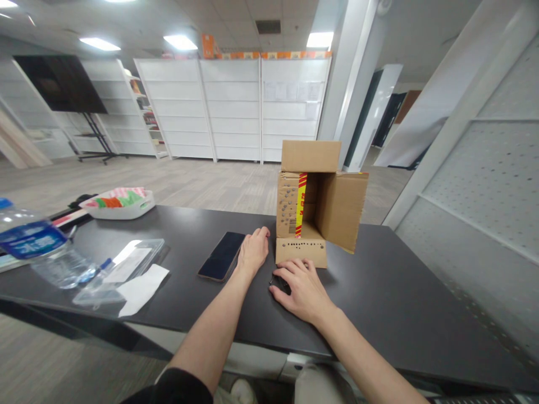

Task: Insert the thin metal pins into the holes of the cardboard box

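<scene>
My left hand (253, 250) rests on the dark table between the phone (221, 257) and the cardboard box, its fingers curled in; whatever may be under them is hidden. To its right, my right hand (301, 287) is closed over a small black object (282, 283), which shows only in part between thumb and forefinger. Just beyond that hand stands the open cardboard box (309, 202), its opening toward me. Its lower flap (301, 250) lies toward my right fingertips, the right flap is swung out, and the top one sticks up. Yellow-and-red tape runs down its inner left side.
At the left are a water bottle (46, 247), a clear plastic case (130, 264), a white paper (145, 289) and a white basket (120, 205) holding coloured packets. The table (391, 297) extends right toward a perforated partition (484, 196). White shelving (231, 106) stands behind.
</scene>
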`<state>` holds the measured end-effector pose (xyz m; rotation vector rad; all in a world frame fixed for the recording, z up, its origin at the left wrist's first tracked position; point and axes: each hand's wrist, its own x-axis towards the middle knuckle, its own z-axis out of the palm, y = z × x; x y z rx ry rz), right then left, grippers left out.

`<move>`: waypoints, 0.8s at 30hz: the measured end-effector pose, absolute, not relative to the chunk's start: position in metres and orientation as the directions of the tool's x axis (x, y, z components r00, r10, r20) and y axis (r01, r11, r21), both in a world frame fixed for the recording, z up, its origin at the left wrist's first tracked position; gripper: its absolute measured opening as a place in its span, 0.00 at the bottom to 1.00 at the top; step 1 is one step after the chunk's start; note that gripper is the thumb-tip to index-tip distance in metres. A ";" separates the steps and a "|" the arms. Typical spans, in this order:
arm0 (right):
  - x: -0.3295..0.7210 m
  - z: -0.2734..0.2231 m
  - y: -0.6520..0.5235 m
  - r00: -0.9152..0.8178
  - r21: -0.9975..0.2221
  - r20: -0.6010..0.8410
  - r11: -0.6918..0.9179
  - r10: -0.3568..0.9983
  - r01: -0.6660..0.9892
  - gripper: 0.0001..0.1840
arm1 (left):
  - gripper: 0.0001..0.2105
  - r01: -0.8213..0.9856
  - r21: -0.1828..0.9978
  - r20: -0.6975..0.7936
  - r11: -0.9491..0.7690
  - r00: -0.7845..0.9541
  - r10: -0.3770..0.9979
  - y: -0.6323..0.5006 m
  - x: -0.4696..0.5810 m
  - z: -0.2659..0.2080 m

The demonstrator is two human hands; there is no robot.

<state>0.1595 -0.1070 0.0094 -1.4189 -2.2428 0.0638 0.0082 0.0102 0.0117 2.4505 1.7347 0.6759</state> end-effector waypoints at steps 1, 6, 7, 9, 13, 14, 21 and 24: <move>0.159 0.009 -0.107 -0.344 -0.287 0.374 0.460 0.862 0.840 0.11 | 0.12 0.882 0.300 0.311 -0.363 0.270 0.912 0.010 0.008 0.012; 0.158 0.010 -0.106 -0.341 -0.293 0.379 0.461 0.860 0.837 0.09 | 0.12 0.879 0.299 0.323 -0.370 0.272 0.907 0.011 0.008 0.010; 0.157 0.010 -0.106 -0.342 -0.293 0.380 0.462 0.860 0.837 0.09 | 0.12 0.879 0.298 0.325 -0.372 0.272 0.905 0.011 0.008 0.010; 0.157 0.010 -0.106 -0.345 -0.289 0.381 0.465 0.858 0.837 0.08 | 0.12 0.881 0.296 0.321 -0.370 0.273 0.907 0.011 0.008 0.012; 0.157 0.010 -0.107 -0.357 -0.283 0.380 0.475 0.853 0.833 0.08 | 0.12 0.884 0.295 0.307 -0.364 0.273 0.912 0.008 0.009 0.016; 0.157 0.011 -0.107 -0.357 -0.283 0.378 0.473 0.854 0.834 0.08 | 0.12 0.883 0.295 0.308 -0.364 0.273 0.911 0.008 0.009 0.016; 0.155 0.012 -0.106 -0.371 -0.242 0.368 0.473 0.853 0.847 0.08 | 0.11 0.883 0.293 0.309 -0.368 0.276 0.910 0.009 0.008 0.015; 0.154 0.010 -0.104 -0.393 -0.198 0.379 0.488 0.838 0.850 0.07 | 0.12 0.885 0.286 0.310 -0.366 0.276 0.910 0.009 0.008 0.015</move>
